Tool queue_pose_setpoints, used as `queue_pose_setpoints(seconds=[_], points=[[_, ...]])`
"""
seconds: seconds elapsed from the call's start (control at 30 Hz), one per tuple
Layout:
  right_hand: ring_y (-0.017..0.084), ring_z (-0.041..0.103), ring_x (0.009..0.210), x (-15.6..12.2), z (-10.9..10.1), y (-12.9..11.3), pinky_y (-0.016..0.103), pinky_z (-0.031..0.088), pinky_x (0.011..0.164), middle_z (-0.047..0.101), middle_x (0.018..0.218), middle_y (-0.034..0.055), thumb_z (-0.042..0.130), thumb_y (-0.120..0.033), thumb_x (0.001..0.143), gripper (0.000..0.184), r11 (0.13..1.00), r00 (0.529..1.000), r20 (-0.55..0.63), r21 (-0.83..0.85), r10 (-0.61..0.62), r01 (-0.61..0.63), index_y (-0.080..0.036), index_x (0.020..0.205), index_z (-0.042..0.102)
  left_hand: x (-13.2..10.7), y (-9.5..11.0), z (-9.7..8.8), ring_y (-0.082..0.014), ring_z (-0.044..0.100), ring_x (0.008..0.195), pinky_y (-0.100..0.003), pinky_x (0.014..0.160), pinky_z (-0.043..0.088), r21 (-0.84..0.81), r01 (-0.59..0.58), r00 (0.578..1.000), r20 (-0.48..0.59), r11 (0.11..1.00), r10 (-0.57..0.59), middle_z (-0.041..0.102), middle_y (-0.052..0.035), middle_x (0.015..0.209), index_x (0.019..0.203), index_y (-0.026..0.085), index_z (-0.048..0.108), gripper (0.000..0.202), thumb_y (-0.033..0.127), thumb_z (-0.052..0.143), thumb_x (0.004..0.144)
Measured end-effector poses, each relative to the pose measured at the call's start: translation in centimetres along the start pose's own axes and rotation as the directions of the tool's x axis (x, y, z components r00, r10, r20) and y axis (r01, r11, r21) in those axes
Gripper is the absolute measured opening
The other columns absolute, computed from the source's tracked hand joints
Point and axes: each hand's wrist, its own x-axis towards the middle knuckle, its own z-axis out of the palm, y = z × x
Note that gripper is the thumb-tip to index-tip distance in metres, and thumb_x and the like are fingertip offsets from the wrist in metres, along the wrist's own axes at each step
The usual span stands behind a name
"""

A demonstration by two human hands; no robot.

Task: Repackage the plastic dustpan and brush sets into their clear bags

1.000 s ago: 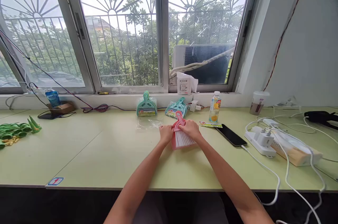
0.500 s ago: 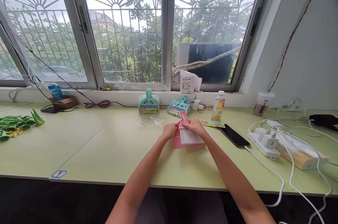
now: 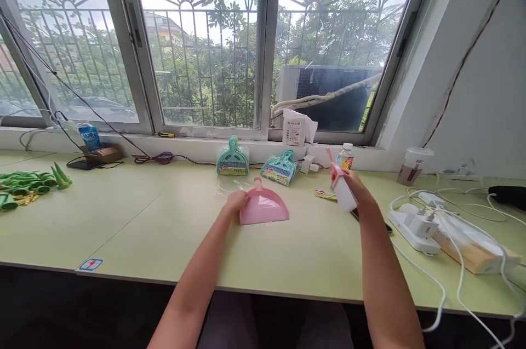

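A small pink dustpan [image 3: 265,209] lies flat on the green table [image 3: 123,223], and my left hand [image 3: 235,202] grips its left edge. My right hand [image 3: 354,187] is raised to the right of it, closed around a little pink brush [image 3: 339,187] with white bristles that point down and toward me. The brush is held in the air, clear of the dustpan. Behind the dustpan lies an empty clear plastic wrapper [image 3: 230,186].
Two teal dustpan sets in wrappers [image 3: 233,158] [image 3: 279,169] lean near the window sill. A drink bottle [image 3: 345,158], a phone under my right arm, a power strip with white cables [image 3: 415,221], a cup [image 3: 408,165] and green clips [image 3: 28,187] at far left are on the table.
My right hand lifted the brush out of the pink dustpan and carried it up to the right. My left hand stayed on the dustpan, which now lies bare.
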Motion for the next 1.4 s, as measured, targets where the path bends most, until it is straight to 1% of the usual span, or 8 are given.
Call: queue_pose_setpoints(seconds=[0.1,0.27,0.43,0.57,0.7,0.97,1.2,1.4], points=[[0.017,0.053,0.058,0.2,0.0,1.8,0.026,0.038,0.055,0.058,0.059,0.0049,0.046,-0.051,0.082,0.042,0.976,0.991,0.022,-0.178,0.133,-0.127,-0.018,0.063,0.061,0.4,-0.2,0.3,-0.0257,0.064,0.096,-0.031,0.075,0.045,-0.007,-0.003,1.0,-0.006,1.0,0.003,0.069,-0.0117,0.107,0.094,0.017,0.066,0.035,0.036,0.036,0.093],[0.026,0.065,0.089,-1.0,5.9,1.9,0.027,0.041,0.066,0.071,0.089,0.0147,0.049,-0.041,0.082,0.036,0.812,0.966,0.124,-0.572,0.227,-0.118,-0.013,0.085,0.073,0.5,1.2,1.4,-0.0262,0.052,0.12,-0.035,0.093,0.041,-0.01,-0.036,0.991,-0.128,0.999,0.035,0.06,-0.0108,0.126,0.112,0.02,0.057,0.034,0.041,0.049,0.087],[0.027,0.063,0.105,-1.7,8.9,1.9,0.028,0.043,0.075,0.068,0.112,0.0173,0.057,-0.032,0.079,0.037,0.729,0.957,0.132,-0.677,0.257,-0.102,-0.012,0.108,0.07,0.0,-1.3,0.8,-0.0257,0.047,0.125,-0.036,0.097,0.038,-0.001,0.071,0.99,-0.121,0.997,-0.071,0.053,-0.0121,0.133,0.122,0.021,0.052,0.04,0.043,0.047,0.088],[0.029,0.063,0.106,-1.8,8.9,2.4,0.031,0.044,0.077,0.067,0.113,0.0205,0.058,-0.04,0.081,0.041,0.739,0.953,0.151,-0.666,0.263,-0.098,-0.01,0.107,0.07,-0.2,-2.7,0.4,-0.0264,0.049,0.123,-0.037,0.096,0.038,0.04,0.166,0.977,-0.143,0.985,-0.158,0.055,-0.0131,0.13,0.12,0.022,0.055,0.036,0.037,0.045,0.089],[0.03,0.063,0.104,-1.8,8.7,2.7,0.035,0.044,0.078,0.067,0.113,0.0196,0.053,-0.043,0.086,0.038,0.728,0.954,0.161,-0.681,0.251,-0.077,-0.014,0.103,0.072,-0.4,-2.4,0.0,-0.026,0.051,0.12,-0.036,0.094,0.038,0.01,0.136,0.976,-0.174,0.991,-0.132,0.059,-0.0122,0.127,0.117,0.022,0.06,0.036,0.04,0.045,0.09],[0.028,0.064,0.102,-1.8,8.8,3.2,0.034,0.043,0.078,0.068,0.109,0.0179,0.057,-0.045,0.086,0.037,0.707,0.965,0.151,-0.706,0.213,-0.045,-0.016,0.101,0.073,-0.9,-1.8,-1.2,-0.0208,0.064,0.086,-0.029,0.07,0.039,-0.111,0.168,0.946,-0.262,0.979,-0.192,0.071,-0.0079,0.091,0.079,0.019,0.069,0.042,0.036,0.034,0.093],[0.029,0.065,0.099,-2.0,8.5,2.6,0.034,0.044,0.075,0.07,0.103,0.0169,0.062,-0.041,0.079,0.031,0.68,0.967,0.138,-0.732,0.213,-0.045,-0.015,0.093,0.074,-1.0,-1.0,-0.8,-0.0207,0.064,0.084,-0.029,0.071,0.038,-0.044,0.095,0.955,-0.278,0.995,-0.103,0.073,-0.0069,0.086,0.075,0.021,0.072,0.033,0.042,0.049,0.087],[0.03,0.064,0.102,-1.6,8.0,3.4,0.034,0.044,0.075,0.069,0.106,0.0192,0.068,-0.042,0.072,0.044,0.656,0.964,0.093,-0.749,0.248,-0.096,-0.011,0.103,0.071,-1.2,1.5,0.1,-0.0203,0.062,0.081,-0.03,0.073,0.037,0.003,-0.078,0.953,-0.294,0.997,0.075,0.07,-0.0064,0.077,0.067,0.02,0.068,0.034,0.036,0.047,0.089]])
